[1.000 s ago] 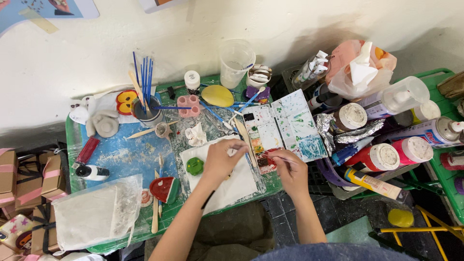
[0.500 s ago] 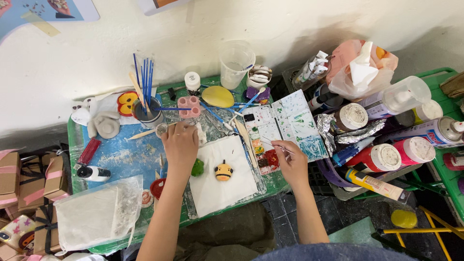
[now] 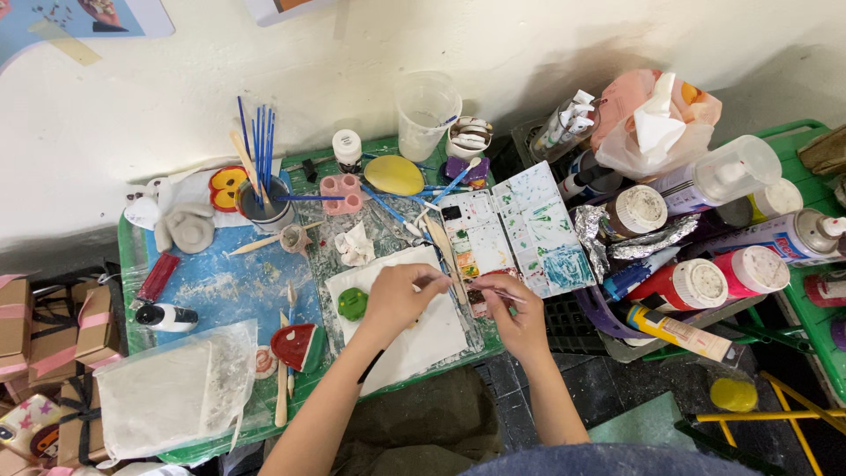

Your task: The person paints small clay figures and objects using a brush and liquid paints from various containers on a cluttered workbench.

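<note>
**White sheet, two hands at work**

White paper sheet (image 3: 423, 339) lies on the green surface (image 3: 132, 264), and the left hand (image 3: 397, 298) rests curled upon it, covering whatever is beneath; what it grips cannot be told. The right hand (image 3: 520, 317) pinches a thin brush (image 3: 493, 291) beside the open paint palette (image 3: 515, 231). A green clay piece (image 3: 352, 304) sits just left of the left hand, a red slice-shaped piece (image 3: 295, 345) further left.
</note>
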